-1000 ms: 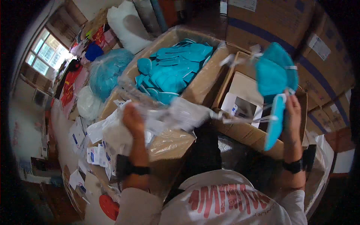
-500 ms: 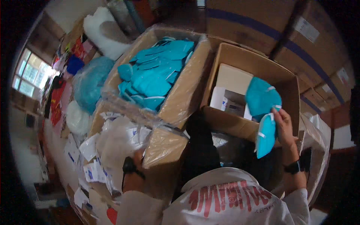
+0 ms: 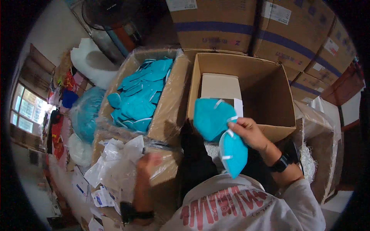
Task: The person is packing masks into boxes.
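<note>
My right hand (image 3: 249, 133) pinches two teal face masks at their edges. One mask (image 3: 210, 120) hangs to the left, across the near rim of a brown carton (image 3: 241, 57); the other mask (image 3: 236, 157) dangles lower, tilted, its pale edge showing. My left hand (image 3: 149, 163), smeared by motion, is beside a heap of clear and white plastic packets (image 3: 115, 159); its fingers cannot be made out. Behind it, a plastic-lined carton (image 3: 169, 104) holds a pile of teal masks (image 3: 140, 96).
Inside the right carton stands a smaller white box (image 3: 219, 86). Large taped cartons (image 3: 216, 32) are stacked behind. A bulging bag of teal material (image 3: 86, 111) and a white bundle (image 3: 94, 63) are at the left. A plastic-covered carton (image 3: 320, 134) stands at right.
My right hand has drawn both masks left and toward me, away from the right carton's interior. My left hand has come up beside the packets. The whole view has shifted.
</note>
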Demonstrator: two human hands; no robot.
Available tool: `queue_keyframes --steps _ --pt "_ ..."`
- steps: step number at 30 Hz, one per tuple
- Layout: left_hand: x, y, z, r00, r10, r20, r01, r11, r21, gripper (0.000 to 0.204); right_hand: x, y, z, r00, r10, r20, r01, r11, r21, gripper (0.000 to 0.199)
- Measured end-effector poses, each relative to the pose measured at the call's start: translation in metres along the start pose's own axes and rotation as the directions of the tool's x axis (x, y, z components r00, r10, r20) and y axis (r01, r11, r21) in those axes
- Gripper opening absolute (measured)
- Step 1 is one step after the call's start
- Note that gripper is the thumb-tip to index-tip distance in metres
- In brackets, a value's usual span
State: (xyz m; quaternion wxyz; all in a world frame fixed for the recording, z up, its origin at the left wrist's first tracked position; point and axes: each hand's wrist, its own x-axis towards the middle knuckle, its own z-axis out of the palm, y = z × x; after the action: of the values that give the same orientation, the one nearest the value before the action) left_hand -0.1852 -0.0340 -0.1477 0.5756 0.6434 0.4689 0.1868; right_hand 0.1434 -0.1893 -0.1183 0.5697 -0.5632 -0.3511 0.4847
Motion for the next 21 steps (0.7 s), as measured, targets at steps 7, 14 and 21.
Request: queue_keyframes --steps 7,14,21 --pt "0.036 0.068 0.161 0.968 0.014 0.249 0.177 0.663 -0.727 0.045 -0.031 0.024 0.003 0.981 -0.081 -0.177 0.094 0.993 0.067 0.026" --pt "0.037 0.062 0.156 0.992 -0.108 0.059 0.118 0.701 -0.703 0.038 -0.071 0.089 -0.078 0.703 0.474 -0.531 0.132 0.647 0.751 0.042" --pt "0.013 0.06 0.172 0.974 -0.179 0.141 0.228 0.75 -0.621 0.047 -0.066 0.061 -0.022 0.85 0.448 -0.278 -0.043 0.584 0.81 0.027"
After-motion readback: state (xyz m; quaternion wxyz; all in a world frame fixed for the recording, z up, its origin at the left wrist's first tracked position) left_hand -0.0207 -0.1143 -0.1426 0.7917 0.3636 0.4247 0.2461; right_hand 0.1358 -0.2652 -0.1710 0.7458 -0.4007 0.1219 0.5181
